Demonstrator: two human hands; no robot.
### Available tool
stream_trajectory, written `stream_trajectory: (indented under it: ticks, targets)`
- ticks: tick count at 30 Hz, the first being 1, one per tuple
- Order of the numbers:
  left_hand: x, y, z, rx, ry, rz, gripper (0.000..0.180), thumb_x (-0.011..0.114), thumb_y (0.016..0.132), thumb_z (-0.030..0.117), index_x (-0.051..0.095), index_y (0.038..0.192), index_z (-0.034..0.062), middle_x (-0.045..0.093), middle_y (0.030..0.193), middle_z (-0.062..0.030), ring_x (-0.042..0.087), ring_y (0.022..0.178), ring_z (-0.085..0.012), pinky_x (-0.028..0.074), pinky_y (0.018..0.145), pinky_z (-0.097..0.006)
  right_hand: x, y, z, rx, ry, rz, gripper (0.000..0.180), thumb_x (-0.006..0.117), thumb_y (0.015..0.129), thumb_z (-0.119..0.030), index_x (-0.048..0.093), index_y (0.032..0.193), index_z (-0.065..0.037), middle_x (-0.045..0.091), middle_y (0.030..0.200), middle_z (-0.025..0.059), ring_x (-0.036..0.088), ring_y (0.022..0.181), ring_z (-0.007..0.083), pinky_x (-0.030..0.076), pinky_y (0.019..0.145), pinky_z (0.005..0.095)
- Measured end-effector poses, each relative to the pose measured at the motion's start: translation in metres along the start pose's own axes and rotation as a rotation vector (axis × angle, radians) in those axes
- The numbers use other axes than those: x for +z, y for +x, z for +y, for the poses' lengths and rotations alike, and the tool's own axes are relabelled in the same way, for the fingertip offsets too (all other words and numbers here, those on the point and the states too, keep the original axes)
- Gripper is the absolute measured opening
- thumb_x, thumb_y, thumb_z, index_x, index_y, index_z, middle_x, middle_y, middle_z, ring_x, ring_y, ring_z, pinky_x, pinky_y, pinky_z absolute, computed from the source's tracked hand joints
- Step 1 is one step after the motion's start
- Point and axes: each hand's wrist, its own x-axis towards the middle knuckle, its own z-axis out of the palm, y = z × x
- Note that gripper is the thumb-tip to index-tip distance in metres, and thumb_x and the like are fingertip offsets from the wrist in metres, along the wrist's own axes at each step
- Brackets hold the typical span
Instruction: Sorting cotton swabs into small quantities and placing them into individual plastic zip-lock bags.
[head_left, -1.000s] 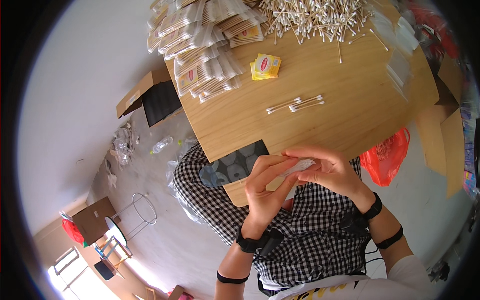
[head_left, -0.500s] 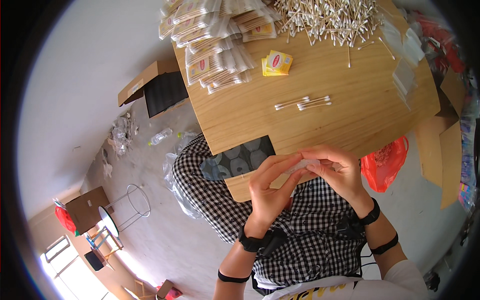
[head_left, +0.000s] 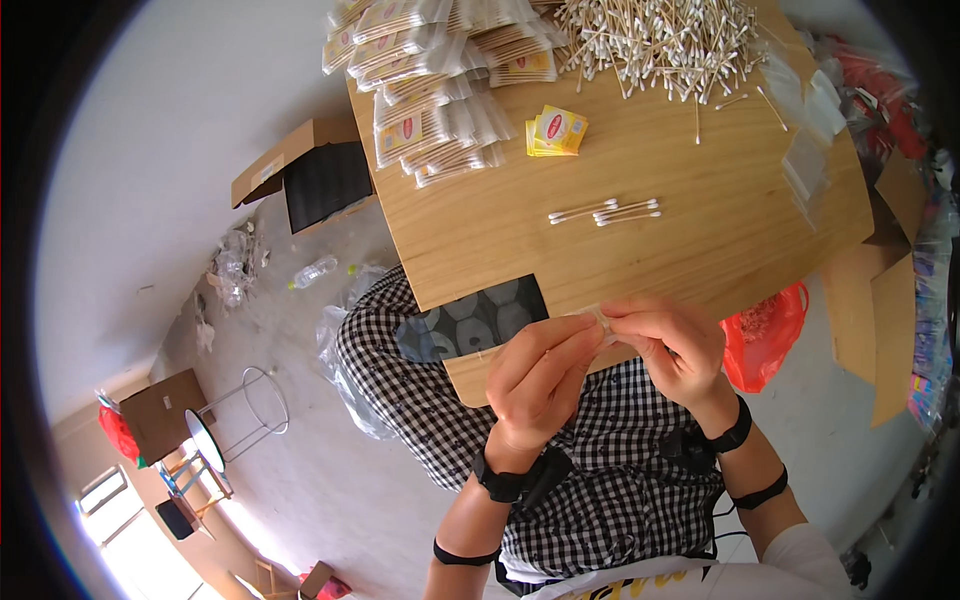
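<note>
left hand [head_left: 540, 375]: raised over the near table edge, fingers curled, thumb and fingertips pinched on the left end of a small clear packet; black band on the wrist.
right hand [head_left: 672, 340]: close at 3 o'clock of the left hand, fingertips pinched on the right end of the same packet; two black bands on the forearm.
hands together: fingertips meet on the packet, both clamped on it.
small clear packet [head_left: 603, 318]: held in the air between both hands, just above the near edge of the table; what it holds is too small to tell.
wooden table [head_left: 700, 255]: round-cornered, light wood, at 12 o'clock of the hands.
loose cotton swabs [head_left: 605, 212]: a few lying side by side on the bare wood, at 12 o'clock of the hands, well apart from them.
swab heap [head_left: 660, 40]: big pile at the far table edge, 12 to 1 o'clock.
filled packets [head_left: 440, 70]: stacked at the far left of the table, 11 o'clock.
yellow cards [head_left: 556, 130]: small stack just right of the filled packets.
empty clear bags [head_left: 808, 165]: at the right side of the table, 2 o'clock.
cardboard box [head_left: 300, 180]: open on the floor, 10 o'clock.
red plastic bag [head_left: 765, 330]: on the floor, just at 3 o'clock of the right hand.
checked shirt [head_left: 600, 480]: below the hands, 6 o'clock.
</note>
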Motion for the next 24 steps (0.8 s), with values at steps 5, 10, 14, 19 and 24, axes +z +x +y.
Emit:
stream_trajectory:
  ticks: [5, 10, 14, 19, 24]
  targets:
    - [0.006, -0.004, 0.003, -0.266, -0.083, -0.036, 0.012, 0.074, 0.077, -0.006, 0.07, 0.088, -0.0022, 0.069, 0.093, -0.0116, 0.067, 0.082, -0.0199, 0.054, 0.071, -0.027, 0.003, -0.01, 0.011, 0.103, 0.012, -0.029, 0.009, 0.065, 0.087, 0.0, 0.065, 0.095, -0.003, 0.071, 0.093, 0.0081, 0.069, 0.072, 0.0196, 0.054, 0.062, 0.0275]
    - [0.007, -0.014, 0.004, -0.602, -0.446, -0.017, 0.015, 0.069, 0.083, -0.003, 0.067, 0.098, 0.0004, 0.066, 0.102, -0.0104, 0.063, 0.099, -0.0213, 0.046, 0.101, -0.039, 0.004, -0.01, 0.003, 0.439, 0.405, -0.052, 0.009, 0.06, 0.094, -0.003, 0.062, 0.102, 0.001, 0.069, 0.096, 0.007, 0.07, 0.078, 0.0145, 0.056, 0.064, 0.0248]
    - [0.011, -0.023, 0.003, -0.659, -0.559, 0.003, 0.015, 0.069, 0.084, -0.003, 0.065, 0.099, 0.001, 0.062, 0.104, -0.007, 0.059, 0.102, -0.018, 0.043, 0.101, -0.036, 0.005, -0.008, -0.008, 0.766, 0.654, -0.074, 0.013, 0.061, 0.094, -0.006, 0.059, 0.105, 0.001, 0.068, 0.099, 0.0078, 0.07, 0.081, 0.0145, 0.058, 0.064, 0.0235]
    - [0.013, -0.023, 0.004, -0.686, -0.608, 0.014, 0.015, 0.068, 0.083, -0.004, 0.065, 0.098, 0.0006, 0.061, 0.104, -0.0063, 0.059, 0.099, -0.0176, 0.041, 0.103, -0.037, 0.004, -0.009, -0.001, 0.788, 0.755, -0.087, 0.019, 0.065, 0.092, -0.01, 0.057, 0.106, 0.001, 0.067, 0.104, 0.0085, 0.069, 0.088, 0.0143, 0.058, 0.064, 0.0234]
    - [0.01, -0.026, -0.003, -0.697, -0.647, 0.01, 0.015, 0.067, 0.085, -0.004, 0.066, 0.099, -0.0004, 0.062, 0.105, -0.0073, 0.06, 0.1, -0.0181, 0.034, 0.112, -0.041, 0.002, -0.009, 0.0, 0.814, 0.744, -0.091, 0.017, 0.064, 0.093, -0.01, 0.058, 0.104, 0.001, 0.066, 0.106, 0.0094, 0.069, 0.09, 0.0155, 0.059, 0.066, 0.0256]
